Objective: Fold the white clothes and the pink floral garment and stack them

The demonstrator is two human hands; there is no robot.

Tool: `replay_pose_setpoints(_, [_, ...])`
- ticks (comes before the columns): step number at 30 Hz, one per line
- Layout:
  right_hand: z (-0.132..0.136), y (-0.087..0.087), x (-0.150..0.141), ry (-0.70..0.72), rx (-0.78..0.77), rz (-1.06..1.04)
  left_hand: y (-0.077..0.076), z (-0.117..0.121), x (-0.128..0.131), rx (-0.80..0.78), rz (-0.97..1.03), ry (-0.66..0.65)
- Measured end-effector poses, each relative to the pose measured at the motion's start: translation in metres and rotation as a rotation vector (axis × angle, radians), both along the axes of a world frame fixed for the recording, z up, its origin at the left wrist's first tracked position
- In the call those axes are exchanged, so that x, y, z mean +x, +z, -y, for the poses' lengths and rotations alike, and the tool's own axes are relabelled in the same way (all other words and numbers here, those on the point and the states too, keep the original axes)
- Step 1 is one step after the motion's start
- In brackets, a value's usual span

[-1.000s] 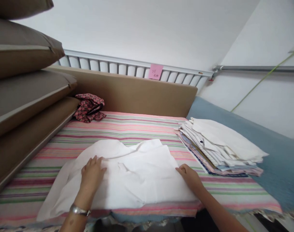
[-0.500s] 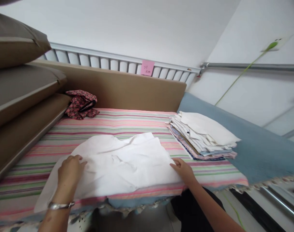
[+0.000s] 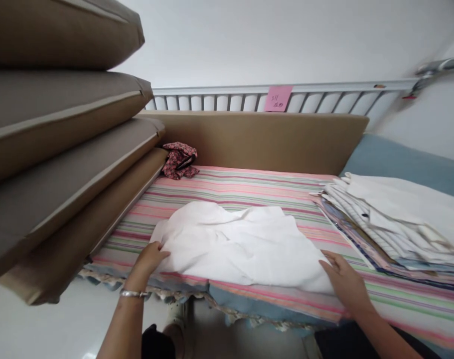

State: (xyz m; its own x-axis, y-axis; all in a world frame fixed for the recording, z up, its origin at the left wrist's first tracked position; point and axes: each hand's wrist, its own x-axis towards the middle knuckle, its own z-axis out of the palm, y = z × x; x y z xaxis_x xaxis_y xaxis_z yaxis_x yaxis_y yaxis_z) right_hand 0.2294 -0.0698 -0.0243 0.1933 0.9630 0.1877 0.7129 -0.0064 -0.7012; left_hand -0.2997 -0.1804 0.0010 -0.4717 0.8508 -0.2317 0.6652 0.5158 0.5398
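Observation:
A white cloth, perhaps a garment, lies partly folded and wrinkled on the striped bed sheet, close to the bed's front edge. At its left end, my left hand, with a silver bangle on the wrist, pinches the edge between thumb and fingers. My right hand grips the cloth's right edge, fingers closed on the corner. To the right of that hand rests a stack of folded clothes, white and striped pieces on top, with blue and pink ones below.
Thick brown cushions are piled at the left. A crumpled floral cloth sits in the far left corner. Behind the bed stand a brown padded board and a white radiator bearing a pink note.
My view has swung to the left. The cloth's left part, spread out flat before, is now folded inward, and my left hand has gone from resting on it to holding its left edge.

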Motion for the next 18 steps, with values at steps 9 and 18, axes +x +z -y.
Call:
replay_pose_setpoints(9, [-0.011,-0.024,-0.003,0.034,0.035,0.265,0.013,-0.006,0.002,0.107,0.176,-0.079])
replay_pose_setpoints(18, [-0.016,-0.031,0.003,0.113,0.056,0.369,-0.003,0.006,-0.02,-0.088,0.126,-0.115])
